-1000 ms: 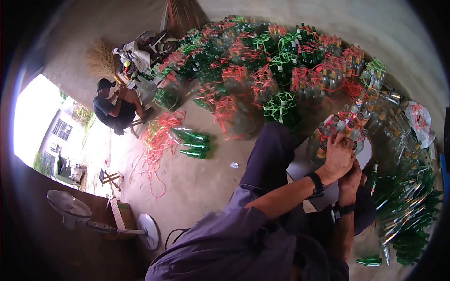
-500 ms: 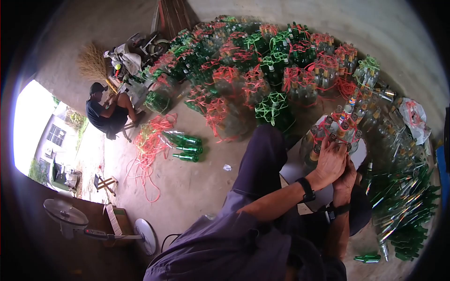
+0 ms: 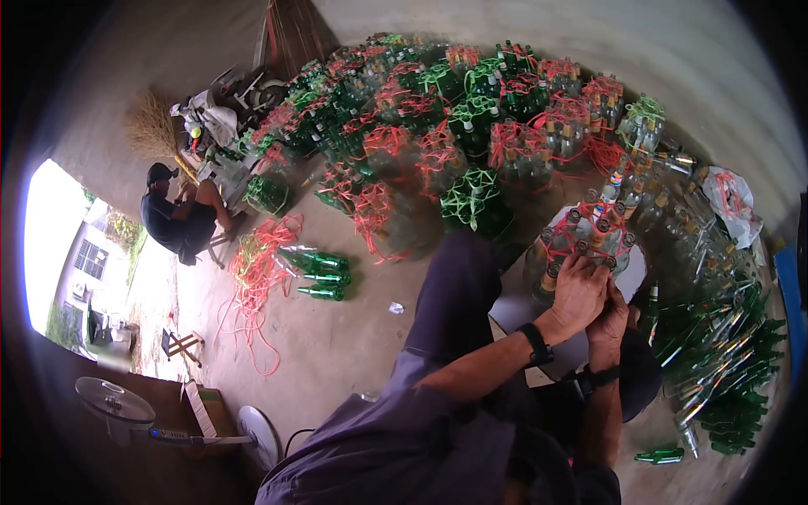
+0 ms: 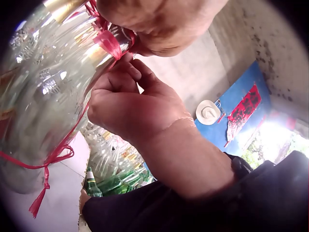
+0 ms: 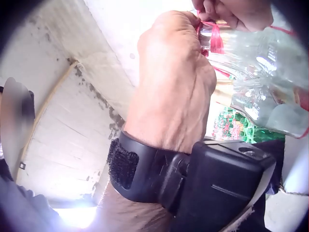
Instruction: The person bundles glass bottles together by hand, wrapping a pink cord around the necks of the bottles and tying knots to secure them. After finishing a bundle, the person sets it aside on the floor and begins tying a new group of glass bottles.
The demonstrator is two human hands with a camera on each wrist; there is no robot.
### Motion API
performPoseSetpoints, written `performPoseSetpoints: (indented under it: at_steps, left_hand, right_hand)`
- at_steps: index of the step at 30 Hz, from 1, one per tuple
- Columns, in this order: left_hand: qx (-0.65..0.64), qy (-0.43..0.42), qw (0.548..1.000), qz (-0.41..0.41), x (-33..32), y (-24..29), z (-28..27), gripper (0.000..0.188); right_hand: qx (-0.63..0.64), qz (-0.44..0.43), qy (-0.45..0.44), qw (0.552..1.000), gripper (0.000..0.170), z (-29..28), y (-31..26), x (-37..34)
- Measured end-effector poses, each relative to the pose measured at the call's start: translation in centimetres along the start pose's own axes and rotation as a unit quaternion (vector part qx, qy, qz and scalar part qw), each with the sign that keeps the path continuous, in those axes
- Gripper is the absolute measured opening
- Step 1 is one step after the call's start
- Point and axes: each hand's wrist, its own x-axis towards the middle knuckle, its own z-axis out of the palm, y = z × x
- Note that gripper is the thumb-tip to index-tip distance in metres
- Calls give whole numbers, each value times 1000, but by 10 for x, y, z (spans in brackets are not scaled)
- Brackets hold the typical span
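A bundle of clear glass bottles (image 3: 534, 268) stands upright on a round white surface (image 3: 511, 305), with red plastic string (image 3: 624, 245) laced around the necks. My left hand (image 3: 574, 295) bends over the near necks, back of the hand up. Just below it, my right hand (image 3: 613, 318) meets it at the string. In the left wrist view the right hand (image 4: 135, 104) pinches the string between thumb and finger, close beside a bottle neck wrapped in red (image 4: 108, 44). The right wrist view shows the left hand (image 5: 174, 72) with its fingertips mostly hidden behind that neck.
Many tied bottle bundles (image 3: 471, 198) fill the floor ahead. Loose green bottles (image 3: 741, 404) lie piled at right. A heap of red string (image 3: 252, 286) and several green bottles (image 3: 324, 276) lie at left. A seated person (image 3: 181, 215) and a fan (image 3: 114, 400) are farther left.
The head view has swung slightly right, so the surroundings slide left in it. Both hands stay together at the near necks of the same bundle, working at the string.
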Motion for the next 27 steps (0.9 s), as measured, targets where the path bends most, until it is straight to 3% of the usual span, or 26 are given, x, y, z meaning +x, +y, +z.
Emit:
performPoseSetpoints:
  at_steps: [6, 12, 15, 18, 23, 26, 27]
  left_hand:
    - [22, 5, 1000, 4, 5, -1, 3, 9]
    - [47, 21, 998, 26, 9, 1, 2, 11]
    - [46, 26, 998, 35, 7, -1, 3, 13]
    - [37, -4, 999, 30, 3, -1, 1, 12]
    - [1, -42, 998, 36, 6, 1, -13, 12]
    - [-14, -76, 997, 25, 6, -3, -20, 15]
    - [-20, -70, 997, 20, 4, -4, -21, 17]
  right_hand:
    - [-53, -45, 11, 998, 39, 8, 1, 1]
    - [-48, -56, 55, 996, 37, 28, 8, -7]
    - [-28, -41, 62, 997, 28, 49, 8, -14]
    - [16, -34, 24, 999, 27, 50, 11, -16]
    - [-4, -41, 76, 996, 16, 85, 8, -28]
    - [-29, -8, 83, 996, 22, 65, 6, -23]
    - [-37, -3, 98, 994, 18, 60, 6, -24]
